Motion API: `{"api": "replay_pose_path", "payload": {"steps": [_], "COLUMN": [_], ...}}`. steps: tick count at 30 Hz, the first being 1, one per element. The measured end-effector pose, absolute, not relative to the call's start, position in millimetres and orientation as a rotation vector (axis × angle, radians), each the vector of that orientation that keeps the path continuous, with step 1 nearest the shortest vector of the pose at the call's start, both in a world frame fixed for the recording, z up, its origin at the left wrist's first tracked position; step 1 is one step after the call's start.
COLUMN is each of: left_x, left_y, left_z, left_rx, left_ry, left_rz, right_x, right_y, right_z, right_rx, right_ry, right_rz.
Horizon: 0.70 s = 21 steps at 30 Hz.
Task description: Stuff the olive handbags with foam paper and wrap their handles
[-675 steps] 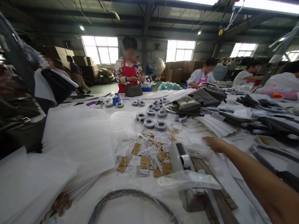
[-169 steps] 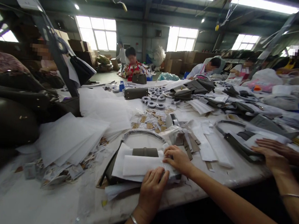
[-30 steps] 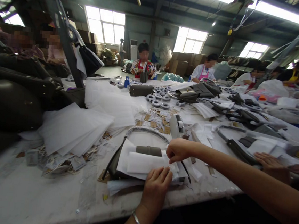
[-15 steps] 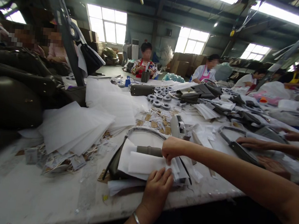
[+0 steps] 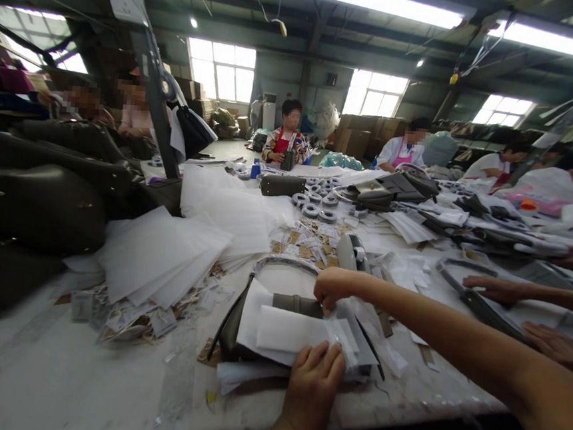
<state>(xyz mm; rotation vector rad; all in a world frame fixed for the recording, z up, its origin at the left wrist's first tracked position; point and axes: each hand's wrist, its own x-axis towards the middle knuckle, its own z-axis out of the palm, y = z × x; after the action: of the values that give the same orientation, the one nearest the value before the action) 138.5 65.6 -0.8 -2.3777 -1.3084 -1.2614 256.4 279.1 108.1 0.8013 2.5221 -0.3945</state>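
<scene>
A dark olive handbag [image 5: 232, 331] lies in front of me on the table, its wrapped handle [image 5: 282, 261] arching away from me. White foam sheets [image 5: 286, 330] cover most of its face, and a bare olive strip [image 5: 291, 304] shows above them. My left hand [image 5: 316, 378] rests with outstretched fingers on the foam's lower edge. Above it, my right hand [image 5: 333, 289] is closed, fingertips pointing down at the foam; what they pinch, if anything, is hidden. Clear plastic [image 5: 350, 344] lies crumpled beside both hands.
Fanned foam sheets [image 5: 162, 254] and loose tags [image 5: 131, 318] lie to the left, by piled dark bags [image 5: 30, 213]. Grey rolls [image 5: 311, 210] sit further back. At the right, another person's hands [image 5: 498, 287] work on a similar bag. A metal post [image 5: 159, 97] rises at left.
My view has shifted, so the scene sits further right and lower in the picture. Both hands stay at the same part of the bag. The neighbouring person's hands have moved slightly.
</scene>
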Motion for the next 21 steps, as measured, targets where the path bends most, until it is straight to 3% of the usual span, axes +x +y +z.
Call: {"api": "replay_pose_path", "payload": {"steps": [9,21], "left_x": [139.8,137.8], "left_y": [67.3,70.1], "left_z": [-0.2,-6.9], "left_rx": [-2.309,-2.295], "left_ry": [-1.288,-1.254], "left_rz": [-1.327,-1.299], "right_x": [287.8,289.6], "right_y": [275.3,274.7], "right_z": [88.3,78.2], "right_rx": [0.95,1.252], "right_ry": [2.663,2.896], "right_rz": [-0.687,-0.567]}}
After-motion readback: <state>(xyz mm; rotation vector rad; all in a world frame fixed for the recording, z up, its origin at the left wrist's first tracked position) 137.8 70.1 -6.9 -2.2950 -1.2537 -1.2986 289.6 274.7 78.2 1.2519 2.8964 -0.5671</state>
